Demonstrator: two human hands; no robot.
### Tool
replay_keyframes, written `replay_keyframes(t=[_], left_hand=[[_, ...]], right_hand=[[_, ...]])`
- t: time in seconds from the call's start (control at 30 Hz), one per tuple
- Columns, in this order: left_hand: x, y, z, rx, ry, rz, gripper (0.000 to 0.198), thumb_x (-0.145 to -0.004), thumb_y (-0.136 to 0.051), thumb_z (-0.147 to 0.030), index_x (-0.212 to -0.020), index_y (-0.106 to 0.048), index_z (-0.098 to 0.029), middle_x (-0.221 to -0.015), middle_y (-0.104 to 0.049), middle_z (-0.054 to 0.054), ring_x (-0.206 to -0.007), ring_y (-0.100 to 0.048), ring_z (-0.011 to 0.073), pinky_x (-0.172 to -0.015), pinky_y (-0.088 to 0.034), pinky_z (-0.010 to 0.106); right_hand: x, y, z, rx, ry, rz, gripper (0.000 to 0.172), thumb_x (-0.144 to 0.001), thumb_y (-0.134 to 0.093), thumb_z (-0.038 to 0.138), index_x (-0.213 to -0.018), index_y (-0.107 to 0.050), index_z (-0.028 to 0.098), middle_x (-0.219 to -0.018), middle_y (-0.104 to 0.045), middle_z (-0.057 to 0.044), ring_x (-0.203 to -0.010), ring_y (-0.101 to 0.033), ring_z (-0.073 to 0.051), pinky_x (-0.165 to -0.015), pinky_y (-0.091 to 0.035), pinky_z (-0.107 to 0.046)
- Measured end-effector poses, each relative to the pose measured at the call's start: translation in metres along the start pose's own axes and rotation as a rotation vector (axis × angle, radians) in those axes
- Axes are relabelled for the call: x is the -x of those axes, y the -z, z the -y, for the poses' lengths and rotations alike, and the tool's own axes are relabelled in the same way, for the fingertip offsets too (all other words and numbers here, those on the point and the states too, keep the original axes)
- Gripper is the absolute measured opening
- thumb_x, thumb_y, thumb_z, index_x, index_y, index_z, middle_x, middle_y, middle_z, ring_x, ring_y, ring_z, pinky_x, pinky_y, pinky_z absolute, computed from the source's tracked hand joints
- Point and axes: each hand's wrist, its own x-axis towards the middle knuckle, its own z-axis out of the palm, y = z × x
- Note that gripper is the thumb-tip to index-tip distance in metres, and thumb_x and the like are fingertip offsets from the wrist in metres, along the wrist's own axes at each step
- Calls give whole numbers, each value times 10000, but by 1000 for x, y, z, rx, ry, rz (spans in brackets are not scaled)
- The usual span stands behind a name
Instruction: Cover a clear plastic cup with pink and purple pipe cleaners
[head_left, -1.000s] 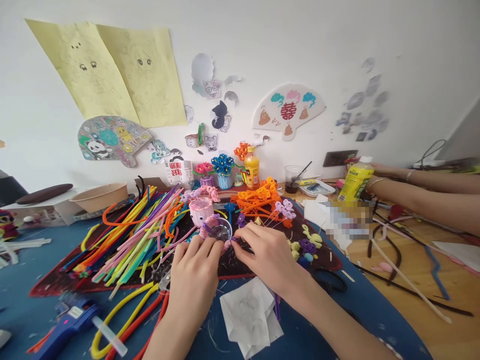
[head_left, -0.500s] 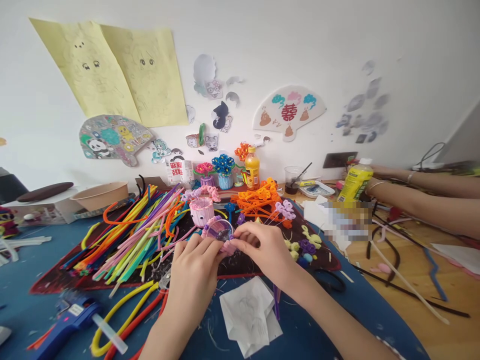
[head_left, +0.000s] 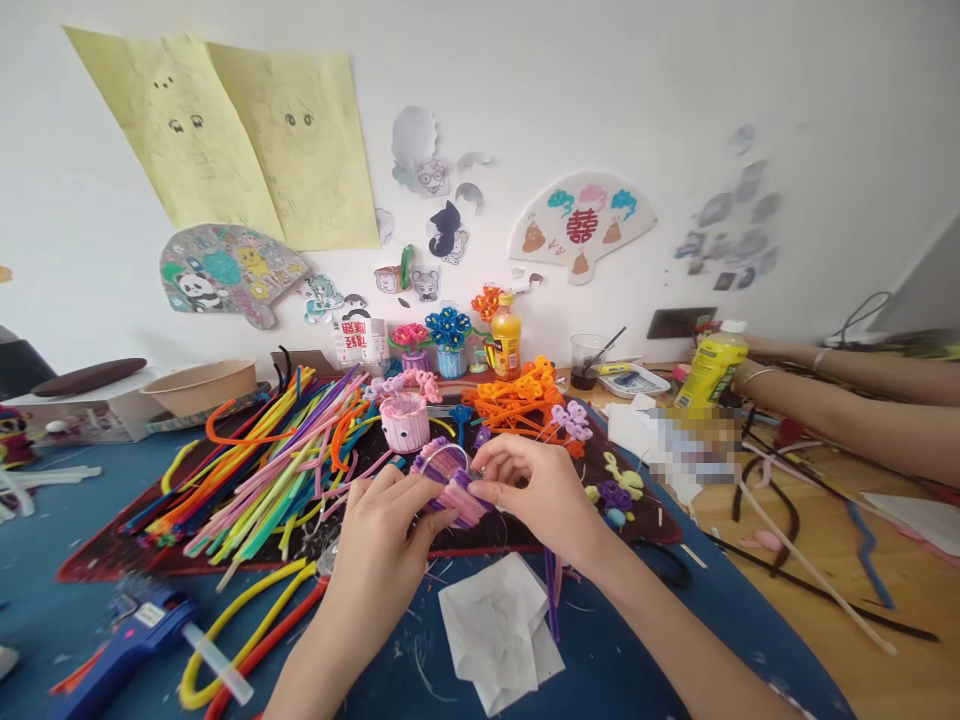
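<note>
My left hand [head_left: 379, 545] and my right hand [head_left: 536, 490] meet over a small clear cup wrapped in pink and purple pipe cleaner [head_left: 448, 480]. Both grip it, the left from below and the side, the right pinching its right edge, and the cup is tipped on its side. A purple pipe cleaner [head_left: 553, 595] hangs down from under my right hand. Behind the cup stands a finished pink wrapped cup [head_left: 404, 421]. All this is above a dark mat [head_left: 112, 560] on the blue table.
A heap of coloured pipe cleaners [head_left: 270, 460] lies left; orange ones [head_left: 517, 395] at the back. A blue glue gun [head_left: 127, 640] sits front left, crumpled paper [head_left: 499, 630] in front. Another person's arms [head_left: 847, 400] rest at the right by a yellow bottle [head_left: 712, 365].
The wrapped cup has been lifted a little and tipped over onto its side between my hands. Both hands rose slightly with it.
</note>
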Motion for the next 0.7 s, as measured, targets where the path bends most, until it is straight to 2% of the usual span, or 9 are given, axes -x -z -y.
replay_keyframes(t=[0.17, 0.4, 0.53, 0.7], left_hand=[[-1, 2, -2, 44, 35, 43, 166, -889, -603, -273, -742, -646, -210, -665, -580, -27, -711, -466, 174, -683, -249, 328], [-2, 4, -3, 88, 37, 43, 192, -884, -563, -214, -700, -616, -203, -651, -558, -22, -712, -453, 175, -684, -272, 327], [-2, 6, -3, 161, 66, 49, 191, -859, -553, -227, -675, -594, -200, -666, -554, -7, -716, -462, 182, -686, -301, 327], [-4, 9, -4, 333, 153, 100, 287, -854, -511, -364, -629, -557, -192, -679, -525, 24, -700, -454, 202, -680, -328, 340]], right_hand=[[0, -1, -2, 29, 15, 0, 99, -748, -745, 239, -799, -675, 193, -676, -607, 18, -627, -560, -127, -587, -437, -247], [1, -4, 1, 19, 15, -7, 105, -739, -750, 214, -774, -654, 189, -652, -595, 33, -600, -538, -113, -561, -415, -228], [2, -4, 1, 10, 13, -11, 177, -725, -791, 289, -764, -652, 188, -641, -566, 38, -579, -497, -107, -548, -392, -231], [-2, 1, -4, -135, -24, 47, 316, -722, -795, 445, -846, -680, 178, -715, -570, 10, -620, -513, -122, -556, -392, -241]])
